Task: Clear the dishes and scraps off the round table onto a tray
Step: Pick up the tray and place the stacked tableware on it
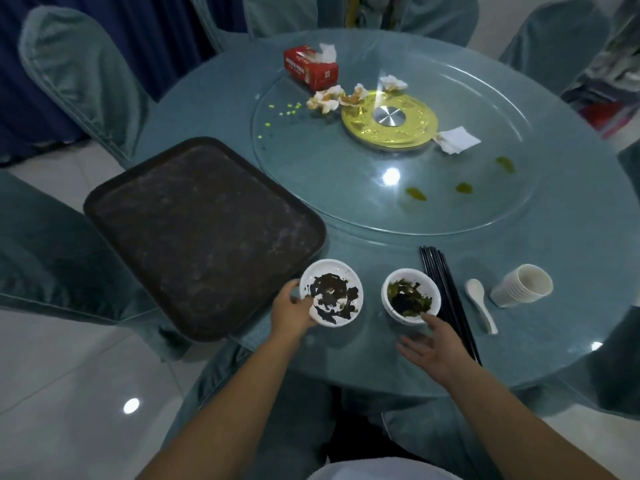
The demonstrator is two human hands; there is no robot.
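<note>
A dark brown tray [194,233] lies on the left edge of the round table [571,237], bare. My left hand [292,308] grips the left rim of a white bowl [331,293] smeared with dark sauce, just right of the tray. My right hand [431,344] is open, fingers spread, its fingertips touching the near rim of a second white bowl [411,295] holding dark green scraps. Black chopsticks [446,292], a white spoon [481,304] and a stack of paper cups [521,285] lie to the right.
On the glass turntable [311,188] with its gold hub [389,117] sit crumpled napkins [327,98], a folded napkin [457,140], green crumbs [280,114] and sauce smears [415,194]. A red tissue box [310,67] stands behind. Covered chairs [79,74] ring the table.
</note>
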